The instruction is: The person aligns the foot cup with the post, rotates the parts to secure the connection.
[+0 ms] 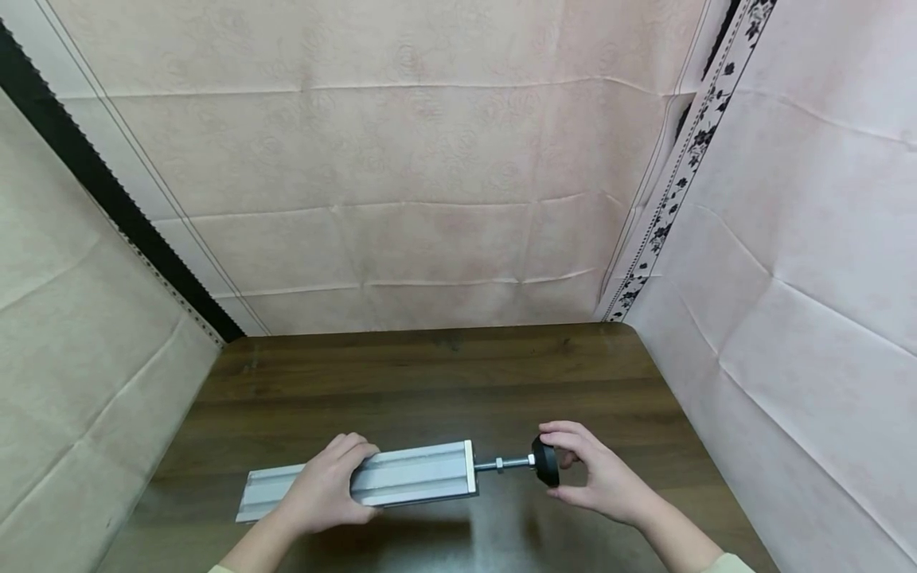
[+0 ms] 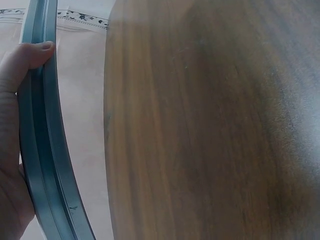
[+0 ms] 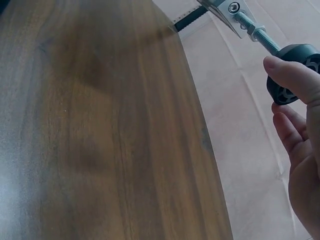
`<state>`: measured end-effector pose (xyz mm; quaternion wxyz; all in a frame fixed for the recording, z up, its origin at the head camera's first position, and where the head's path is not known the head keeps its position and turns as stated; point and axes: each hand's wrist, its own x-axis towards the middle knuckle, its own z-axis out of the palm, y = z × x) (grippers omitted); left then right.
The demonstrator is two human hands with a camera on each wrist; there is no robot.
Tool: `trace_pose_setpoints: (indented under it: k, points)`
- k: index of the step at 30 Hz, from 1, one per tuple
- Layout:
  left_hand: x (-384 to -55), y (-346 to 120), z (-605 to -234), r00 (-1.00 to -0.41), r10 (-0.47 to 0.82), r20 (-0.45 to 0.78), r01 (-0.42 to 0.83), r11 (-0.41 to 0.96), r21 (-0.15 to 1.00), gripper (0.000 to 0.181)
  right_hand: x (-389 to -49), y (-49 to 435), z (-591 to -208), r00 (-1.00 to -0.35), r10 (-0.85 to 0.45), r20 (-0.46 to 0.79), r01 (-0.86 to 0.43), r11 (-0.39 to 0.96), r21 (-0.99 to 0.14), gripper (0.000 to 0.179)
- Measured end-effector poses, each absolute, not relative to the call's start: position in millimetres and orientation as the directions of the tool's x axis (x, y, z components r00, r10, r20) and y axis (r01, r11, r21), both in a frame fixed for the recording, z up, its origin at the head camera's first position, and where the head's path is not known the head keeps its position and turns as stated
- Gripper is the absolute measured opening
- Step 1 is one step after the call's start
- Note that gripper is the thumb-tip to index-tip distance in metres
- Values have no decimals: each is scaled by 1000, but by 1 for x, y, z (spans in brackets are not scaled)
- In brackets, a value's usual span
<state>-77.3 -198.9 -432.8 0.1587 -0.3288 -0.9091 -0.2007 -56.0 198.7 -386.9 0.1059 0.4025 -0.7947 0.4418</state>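
Observation:
A long silver aluminium profile [image 1: 419, 475] with grooves along its length is held level over the table, its shadow falling below. My left hand [image 1: 331, 485] grips it near the middle, thumb on the near side and fingers over the far side. From the plate on its right end sticks out a threaded rod [image 1: 501, 464] carrying a nut, also plain in the right wrist view. On the rod's outer end sits a round black levelling foot [image 1: 546, 461]. My right hand [image 1: 598, 480] pinches that foot by its rim between thumb and fingers.
The brown wooden table [image 1: 430, 374] has a straight far edge and a rounded far right corner. Creased pale cloth [image 1: 430, 159] hangs behind it, with more cloth [image 1: 802, 263] at the right and left sides. A black strip [image 1: 122, 183] runs down the left.

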Motion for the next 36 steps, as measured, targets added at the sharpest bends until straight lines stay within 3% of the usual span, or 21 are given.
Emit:
trace_pose_setpoints:
  k: [10,27,36]
  points:
    - [-76,-198,-433,-736,538,411,661,702,267,64,-55,202,-389,-698,-546,464,-670,268,-692,73]
    - [-74,-198,-433,-740,536,406,656,708,262,64,-53,200,-386,-790,-504,349,-549,327,-769,60]
    - [-76,-198,-431,-736,535,415,660,704,262,64,-65,209,-415,-840,-468,275,-456,333,-825,60]
